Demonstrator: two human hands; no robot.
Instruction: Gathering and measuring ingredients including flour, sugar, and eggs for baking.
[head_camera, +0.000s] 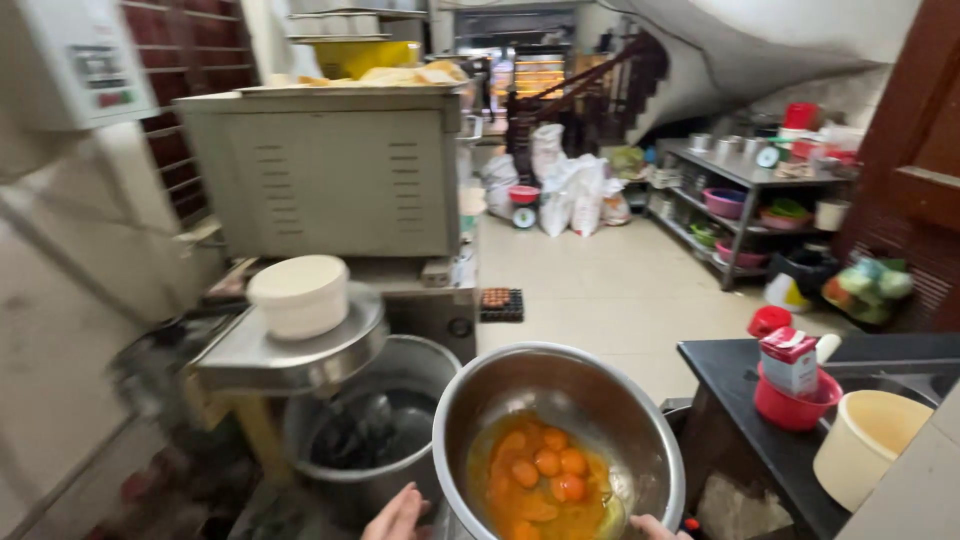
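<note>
Hands at the bottom edge: left hand and right hand apart, gripping opposite rims of steel bowl of cracked eggs, over mixer bowl. Probably heavy, sloshy, slippery; best held at rim. Red bowl on black desk nearby.
</note>
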